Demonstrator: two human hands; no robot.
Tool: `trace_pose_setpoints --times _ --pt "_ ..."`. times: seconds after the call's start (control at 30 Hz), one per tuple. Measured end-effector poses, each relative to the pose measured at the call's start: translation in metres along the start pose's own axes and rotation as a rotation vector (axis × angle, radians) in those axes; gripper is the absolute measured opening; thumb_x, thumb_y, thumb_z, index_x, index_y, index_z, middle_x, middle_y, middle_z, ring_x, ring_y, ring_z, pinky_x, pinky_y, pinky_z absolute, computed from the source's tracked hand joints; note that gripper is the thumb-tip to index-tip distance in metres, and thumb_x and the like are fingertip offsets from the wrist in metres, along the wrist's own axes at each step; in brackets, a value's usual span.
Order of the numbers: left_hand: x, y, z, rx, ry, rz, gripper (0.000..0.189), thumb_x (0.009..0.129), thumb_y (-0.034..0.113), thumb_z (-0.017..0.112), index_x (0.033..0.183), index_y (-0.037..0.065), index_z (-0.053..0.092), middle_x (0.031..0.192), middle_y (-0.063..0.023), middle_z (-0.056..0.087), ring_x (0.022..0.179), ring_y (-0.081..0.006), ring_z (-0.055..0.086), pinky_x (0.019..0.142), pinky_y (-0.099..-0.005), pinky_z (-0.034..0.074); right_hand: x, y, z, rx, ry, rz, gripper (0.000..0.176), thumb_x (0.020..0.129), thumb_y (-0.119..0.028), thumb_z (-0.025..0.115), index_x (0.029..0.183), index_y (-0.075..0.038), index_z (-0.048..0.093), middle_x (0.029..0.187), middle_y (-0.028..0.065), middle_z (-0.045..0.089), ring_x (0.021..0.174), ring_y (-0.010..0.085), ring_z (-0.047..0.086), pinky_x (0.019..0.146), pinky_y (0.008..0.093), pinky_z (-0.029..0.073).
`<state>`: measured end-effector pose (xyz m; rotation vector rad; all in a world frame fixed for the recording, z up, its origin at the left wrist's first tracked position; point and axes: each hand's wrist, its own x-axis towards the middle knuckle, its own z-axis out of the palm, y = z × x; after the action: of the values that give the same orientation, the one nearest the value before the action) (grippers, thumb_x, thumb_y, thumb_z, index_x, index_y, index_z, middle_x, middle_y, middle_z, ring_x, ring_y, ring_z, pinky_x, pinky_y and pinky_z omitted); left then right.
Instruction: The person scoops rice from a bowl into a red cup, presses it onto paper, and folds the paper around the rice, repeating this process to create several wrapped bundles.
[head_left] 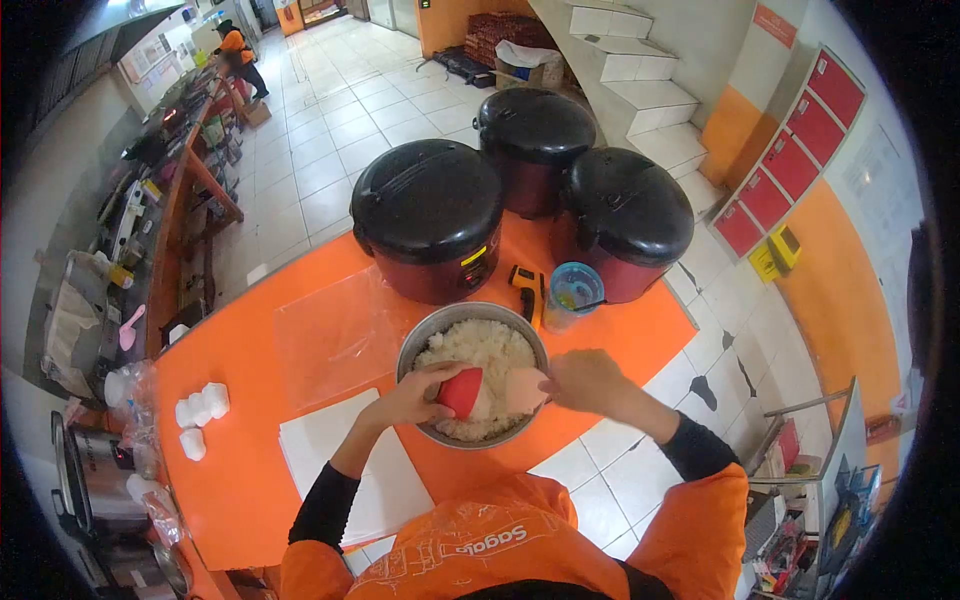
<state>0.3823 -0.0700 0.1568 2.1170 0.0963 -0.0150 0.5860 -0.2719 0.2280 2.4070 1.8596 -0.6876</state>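
A metal pot [408, 352] of white cooked rice [492, 345] stands at the table's front edge. My left hand [418, 395] is closed round a small red cup [461, 392], tilted over the left part of the rice. What the cup contains is hidden from me. On the pot's right side my right hand [583, 380] grips a pale pink rice paddle [523, 391], its blade down in the rice near the cup. Behind the pot are a clear blue-rimmed cup [573, 298] with a utensil in it and a yellow-black infrared thermometer [528, 292].
Three large rice cookers with black lids, one at the front left [428, 200], crowd the table's far end. White paper sheets [335, 470], a clear plastic sheet [335, 340] and several white rice lumps [203, 408] lie on the orange table [240, 500]. Another person [238, 55] stands at the far counter.
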Motion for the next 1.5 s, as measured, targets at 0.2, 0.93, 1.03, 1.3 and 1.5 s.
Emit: trace_pose_setpoints --times 0.2,0.93,1.03,1.3,1.5 --pt "0.002 0.008 0.012 0.048 -0.007 0.015 0.084 0.059 0.002 0.08 0.136 0.006 0.047 0.138 -0.0173 0.046 0.127 -0.0328 0.045 0.107 -0.0382 0.036 0.028 0.027 0.063 0.537 -0.07 0.002 0.038 0.089 -0.033 0.058 0.078 0.002 0.067 0.064 0.0114 0.064 0.058 0.0207 0.064 0.052 0.0353 0.049" --pt "-0.02 0.01 0.042 0.034 0.585 -0.038 0.093 0.055 0.005 0.082 0.131 0.003 0.029 0.134 -0.021 0.036 0.125 -0.0353 0.039 0.106 -0.0426 0.034 -0.068 -0.06 0.06 0.012 0.419 -0.127 0.053 0.074 -0.012 0.063 0.124 0.001 0.051 0.074 0.0107 0.065 0.06 0.0249 0.065 0.048 0.0364 0.05" --pt "-0.023 -0.019 0.04 -0.087 0.636 0.089 0.09 0.057 0.007 0.085 0.128 0.004 0.029 0.133 -0.0177 0.04 0.125 -0.0283 0.042 0.106 -0.042 0.035 -0.064 -0.035 0.038 0.202 0.587 -0.085 0.041 0.082 -0.017 0.064 0.119 -0.002 0.057 0.076 0.0114 0.067 0.06 0.0229 0.064 0.05 0.0327 0.049" --pt "-0.025 0.02 0.032 -0.041 0.552 0.118 0.093 0.057 0.003 0.083 0.13 0.006 0.026 0.131 -0.016 0.042 0.125 -0.0287 0.042 0.107 -0.0422 0.033 0.006 -0.046 0.126 0.752 0.442 -0.13 0.027 0.094 -0.017 0.047 0.112 0.0 0.057 0.084 0.0251 0.064 0.074 0.0391 0.063 0.063 0.0473 0.049" --pt "-0.008 -0.012 0.047 0.061 0.733 0.1 0.091 0.053 -0.002 0.079 0.125 0.005 0.025 0.128 -0.0179 0.034 0.126 -0.0336 0.036 0.106 -0.0439 0.033 0.013 -0.073 0.11 0.688 0.403 -0.136 0.022 0.093 -0.011 0.047 0.11 0.001 0.052 0.078 0.0241 0.062 0.069 0.0398 0.06 0.06 0.0437 0.048"
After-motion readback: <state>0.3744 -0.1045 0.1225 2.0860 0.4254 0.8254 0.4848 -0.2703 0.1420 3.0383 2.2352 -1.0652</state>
